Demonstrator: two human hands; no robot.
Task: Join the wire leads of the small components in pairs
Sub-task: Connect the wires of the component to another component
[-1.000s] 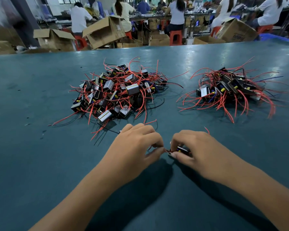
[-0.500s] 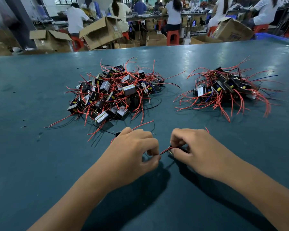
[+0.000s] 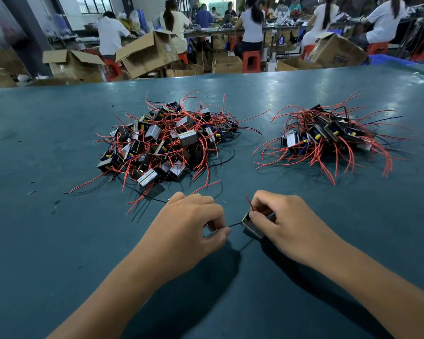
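On the teal table (image 3: 59, 241) we see two heaps of components, the larger (image 3: 167, 143) left of the smaller (image 3: 328, 138). Nearer us, our right hand (image 3: 287, 223) grips one component (image 3: 251, 227); our left hand (image 3: 191, 226) pinches its black lead (image 3: 235, 225).

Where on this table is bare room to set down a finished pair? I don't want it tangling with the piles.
Bare table left of the left hand; a narrower strip between the left pile and right pile. Crowded: loose leads fringe both piles, reaching toward the right hand.
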